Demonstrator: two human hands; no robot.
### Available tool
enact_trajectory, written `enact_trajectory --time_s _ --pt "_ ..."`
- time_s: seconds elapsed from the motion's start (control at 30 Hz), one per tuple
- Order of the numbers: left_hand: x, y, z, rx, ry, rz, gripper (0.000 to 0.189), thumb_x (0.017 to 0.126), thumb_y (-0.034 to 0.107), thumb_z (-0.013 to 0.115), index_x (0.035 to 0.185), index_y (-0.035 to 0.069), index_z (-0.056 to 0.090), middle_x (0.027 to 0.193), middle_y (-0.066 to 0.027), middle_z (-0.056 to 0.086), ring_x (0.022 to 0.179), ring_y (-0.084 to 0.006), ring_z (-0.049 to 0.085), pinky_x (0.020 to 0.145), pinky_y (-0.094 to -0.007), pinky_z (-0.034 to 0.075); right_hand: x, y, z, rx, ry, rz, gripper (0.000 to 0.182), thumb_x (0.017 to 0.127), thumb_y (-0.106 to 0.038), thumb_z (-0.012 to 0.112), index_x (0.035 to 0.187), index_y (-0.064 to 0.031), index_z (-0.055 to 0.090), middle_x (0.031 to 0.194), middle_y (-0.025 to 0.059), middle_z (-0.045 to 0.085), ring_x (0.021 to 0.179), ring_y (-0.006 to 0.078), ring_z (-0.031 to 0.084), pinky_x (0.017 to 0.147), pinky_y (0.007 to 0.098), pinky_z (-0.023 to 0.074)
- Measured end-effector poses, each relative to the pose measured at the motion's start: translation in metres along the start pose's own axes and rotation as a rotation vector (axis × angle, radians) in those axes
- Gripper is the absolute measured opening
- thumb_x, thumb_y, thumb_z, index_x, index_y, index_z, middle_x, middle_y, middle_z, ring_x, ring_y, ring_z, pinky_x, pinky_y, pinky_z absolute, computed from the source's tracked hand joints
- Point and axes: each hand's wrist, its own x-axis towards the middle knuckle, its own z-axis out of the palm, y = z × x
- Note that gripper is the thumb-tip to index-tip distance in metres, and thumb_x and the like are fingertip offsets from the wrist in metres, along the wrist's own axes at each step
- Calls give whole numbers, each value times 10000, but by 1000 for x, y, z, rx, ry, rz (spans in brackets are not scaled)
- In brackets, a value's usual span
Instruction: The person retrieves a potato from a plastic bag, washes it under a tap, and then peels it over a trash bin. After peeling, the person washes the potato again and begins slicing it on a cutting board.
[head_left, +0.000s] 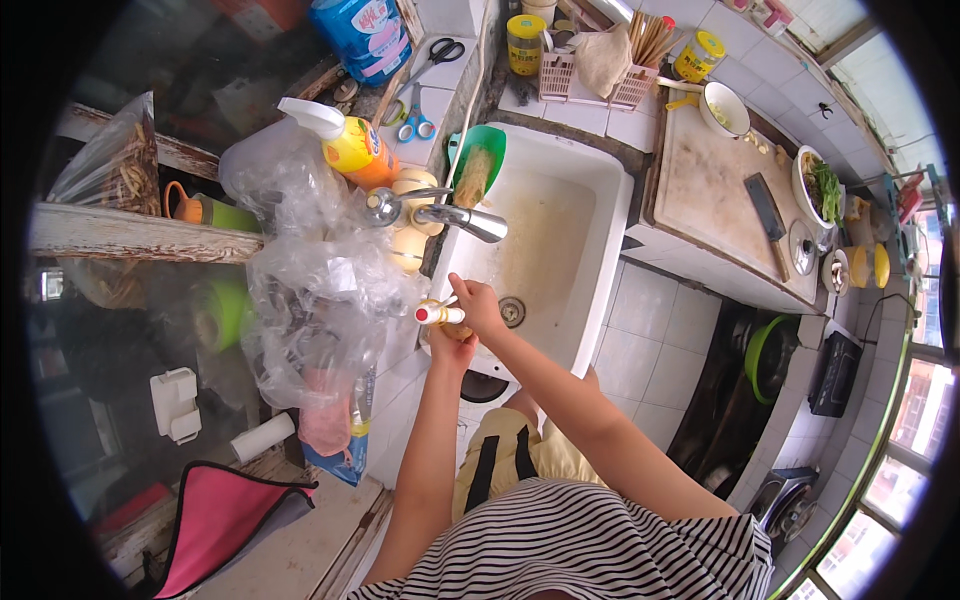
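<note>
My right hand (480, 306) is closed around a small white tool (440, 314) with a red end and a yellow band, perhaps a peeler; its working part is hidden. Just below it, my left hand (452, 346) grips a rounded brownish item (457, 331), possibly a potato, mostly covered by the fingers. Both hands are close together over the near left corner of a white ceramic sink (616, 217). Beyond them a chrome faucet (480, 223) reaches over the basin. A green scoop-shaped strainer (496, 150) with pale shreds rests in the far left corner.
Crumpled plastic bags (315, 277) and a yellow-orange spray bottle (361, 154) crowd the ledge on the left. Blue-handled scissors (417, 129) lie farther back. On the right counter, a cleaver (766, 214) lies on a large cutting board (697, 187) near a bowl of greens (806, 187).
</note>
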Motion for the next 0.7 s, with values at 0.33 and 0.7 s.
enact_trajectory --time_s 0.33,0.7 --pt "-17 -6 19 44 -191 -103 544 924 548 456 1340 200 427 1327 -36 461 1255 -200 448 1015 -399 413 -112 -110 -54 -418 -113 -776 350 797 10 599 1100 -145 681 1085 9 672 1190 247 480 1004 386 373" --pt "-1 -32 3 -41 -530 -28 500 962 483 432 1324 139 436 1316 -63 473 1224 -210 485 984 -406 451 -146 -122 -50 -700 -8 -1038 360 774 2 586 1100 -121 677 894 32 684 1059 208 557 989 414 333"
